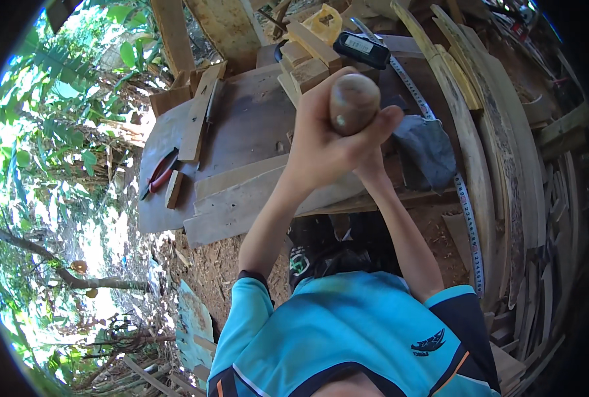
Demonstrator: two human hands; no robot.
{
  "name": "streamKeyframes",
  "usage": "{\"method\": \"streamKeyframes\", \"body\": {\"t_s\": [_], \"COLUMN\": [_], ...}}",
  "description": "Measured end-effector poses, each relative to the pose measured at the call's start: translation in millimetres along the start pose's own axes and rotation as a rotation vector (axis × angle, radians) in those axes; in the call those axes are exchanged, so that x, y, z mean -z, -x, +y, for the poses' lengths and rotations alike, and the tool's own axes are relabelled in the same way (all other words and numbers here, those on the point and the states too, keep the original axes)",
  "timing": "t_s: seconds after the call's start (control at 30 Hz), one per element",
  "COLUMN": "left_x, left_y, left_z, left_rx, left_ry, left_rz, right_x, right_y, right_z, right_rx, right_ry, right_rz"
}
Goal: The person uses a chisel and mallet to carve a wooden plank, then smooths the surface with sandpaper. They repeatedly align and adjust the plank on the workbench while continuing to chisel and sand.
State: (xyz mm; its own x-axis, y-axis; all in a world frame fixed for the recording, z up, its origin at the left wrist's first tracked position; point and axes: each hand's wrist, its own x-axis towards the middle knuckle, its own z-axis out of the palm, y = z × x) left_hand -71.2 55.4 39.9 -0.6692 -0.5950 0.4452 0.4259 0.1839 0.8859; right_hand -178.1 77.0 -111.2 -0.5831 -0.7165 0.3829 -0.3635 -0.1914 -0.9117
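My left hand [324, 149] is closed around a brown tool handle [354, 104] with a smooth, rounded end. That end points up at the head view, and the rest of the tool is hidden below the grip. Behind the left hand, only the wrist side of my right hand [372, 167] shows; its fingers are out of sight. Both hands are above a brown work board [251, 126]. A crumpled grey piece [430, 151] lies just right of the hands. Past the handle, a black tape measure [360, 50] sits beside stacked wood blocks [307, 56].
An extended tape blade [467, 221] runs down the right side, along long rough planks [466, 132]. Red-handled pliers [160, 175] lie at the board's left edge near a small wood block [173, 189]. Loose boards [235, 205] line the near edge. Wood shavings [205, 264] cover the ground.
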Motion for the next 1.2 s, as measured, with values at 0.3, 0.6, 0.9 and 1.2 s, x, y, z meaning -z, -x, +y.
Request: {"method": "streamKeyframes", "body": {"t_s": [0.3,0.6,0.9,1.2], "left_x": [38,9,11,54], "left_y": [25,-6,7,20], "left_z": [-7,2,1,-7], "left_rx": [-0.136,-0.035,-0.102,-0.078], "left_ry": [0.473,-0.074,-0.145,0.5], "left_rz": [0.087,-0.054,0.033,-0.048], "right_x": [10,9,-5,7], "right_y": [6,4,0,5], "right_z": [-42,-37,-11,-35], "right_rx": [-0.086,0.106,0.121,0.154], "right_ry": [0.146,0.19,0.017,0.193], "right_rz": [0.002,0.005,0.04,0.031]}}
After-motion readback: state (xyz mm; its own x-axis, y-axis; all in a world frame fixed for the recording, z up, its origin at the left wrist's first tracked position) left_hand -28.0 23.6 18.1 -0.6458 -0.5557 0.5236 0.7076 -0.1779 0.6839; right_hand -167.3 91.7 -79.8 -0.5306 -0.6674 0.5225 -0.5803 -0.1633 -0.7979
